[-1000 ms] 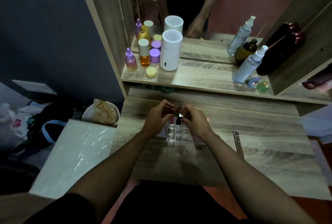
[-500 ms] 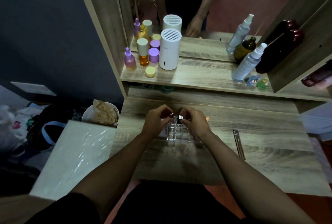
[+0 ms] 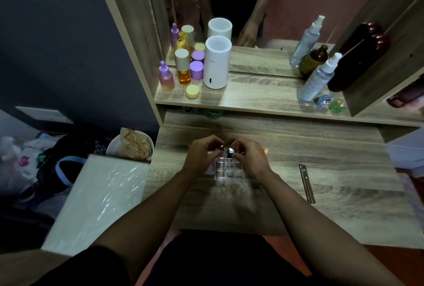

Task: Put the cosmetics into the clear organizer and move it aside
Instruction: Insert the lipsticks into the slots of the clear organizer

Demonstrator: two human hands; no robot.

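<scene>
You are pinching small cosmetics in your left hand (image 3: 202,156) and right hand (image 3: 249,158), lowering them into the clear organizer (image 3: 228,169); next, aim for free slots

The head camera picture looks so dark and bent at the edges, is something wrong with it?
Head view: the room is dim, so the left hand, right hand and clear organizer between them are murky. The wide lens bows the vanity frame. Glare streaks the plastic-wrapped box; the mirror doubles the bottles.

Left hand (image 3: 202,156), right hand (image 3: 250,156): both pinched
</scene>
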